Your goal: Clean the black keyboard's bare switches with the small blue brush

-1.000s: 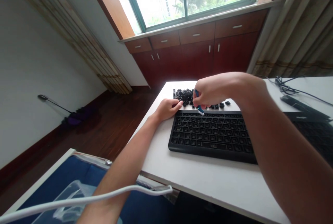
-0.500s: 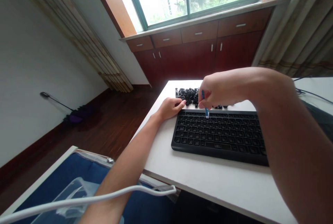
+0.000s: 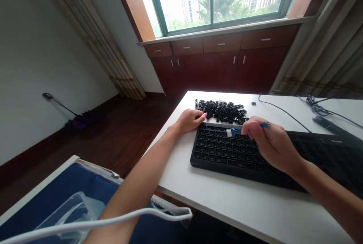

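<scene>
A black keyboard (image 3: 227, 168) with its keycaps off lies on the white table, its bare sockets showing. At its upper left corner rests my left hand (image 3: 189, 120), fingers curled and thumb along the far edge, bracing it. My right hand (image 3: 269, 142) is closed round a small blue brush (image 3: 237, 132). The brush's white bristles point left and hover at or just touch the upper rows of sockets; contact is hard to tell. Behind the keyboard lies a heap of loose black keycaps (image 3: 222, 111), close to my left thumb.
One loose keycap (image 3: 253, 103) lies apart from the heap. A black cable (image 3: 312, 102) runs over the table's right side. At lower left, a blue cloth container (image 3: 64, 183) holds a clear plastic box (image 3: 82, 208), with a white bar (image 3: 113, 218) crossing in front.
My right hand has swung down and to the right, and the brush has tipped from upright to nearly level. More of the keycap heap shows. My left hand keeps its place on the keyboard.
</scene>
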Motion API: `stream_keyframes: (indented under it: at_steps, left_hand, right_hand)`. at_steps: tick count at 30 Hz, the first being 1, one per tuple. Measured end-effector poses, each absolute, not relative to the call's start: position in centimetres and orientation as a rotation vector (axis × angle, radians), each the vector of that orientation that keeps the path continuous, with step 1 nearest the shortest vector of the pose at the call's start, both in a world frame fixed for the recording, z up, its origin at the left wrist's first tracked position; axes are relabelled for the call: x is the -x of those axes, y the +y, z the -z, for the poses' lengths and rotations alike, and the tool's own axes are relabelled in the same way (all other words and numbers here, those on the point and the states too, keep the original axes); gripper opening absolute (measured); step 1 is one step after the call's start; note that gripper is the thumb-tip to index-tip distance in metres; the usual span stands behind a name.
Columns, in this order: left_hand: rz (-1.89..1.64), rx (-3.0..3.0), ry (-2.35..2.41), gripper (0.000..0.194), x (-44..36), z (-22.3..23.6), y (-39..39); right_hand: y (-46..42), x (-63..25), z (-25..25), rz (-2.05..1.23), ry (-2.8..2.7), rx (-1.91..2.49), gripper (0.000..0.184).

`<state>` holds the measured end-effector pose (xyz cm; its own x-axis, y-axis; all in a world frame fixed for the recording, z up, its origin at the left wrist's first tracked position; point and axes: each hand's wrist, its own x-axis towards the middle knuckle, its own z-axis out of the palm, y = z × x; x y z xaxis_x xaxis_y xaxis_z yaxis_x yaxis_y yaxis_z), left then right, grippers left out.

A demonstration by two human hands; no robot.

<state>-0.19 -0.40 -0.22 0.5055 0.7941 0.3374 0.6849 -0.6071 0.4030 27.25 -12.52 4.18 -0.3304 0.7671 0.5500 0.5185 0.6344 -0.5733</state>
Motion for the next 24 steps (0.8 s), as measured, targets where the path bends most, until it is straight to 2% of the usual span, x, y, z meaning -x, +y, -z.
stream_keyframes:
  at_steps: [4,10,19,24]
  left_hand:
    - [-0.727,-2.524,1.259,0.048,0.1,0.1,-0.5]
    - [-0.722,-2.516,1.263,0.049,0.1,0.1,-0.4]
    - [-0.718,-2.519,1.285,0.050,0.1,0.2,-0.3]
    - [-0.716,-2.510,1.291,0.050,0.1,0.3,-0.3]
  right_hand:
    - [-13.4,-27.3,-3.2,-0.236,-2.013,0.909,0.019]
    - [-14.2,-26.5,-3.5,-0.350,-1.917,1.041,0.031]
    - [-13.8,-25.7,-2.7,-0.373,-1.884,0.971,0.022]
    - [-13.8,-26.2,-2.8,-0.313,-1.866,1.046,0.032]
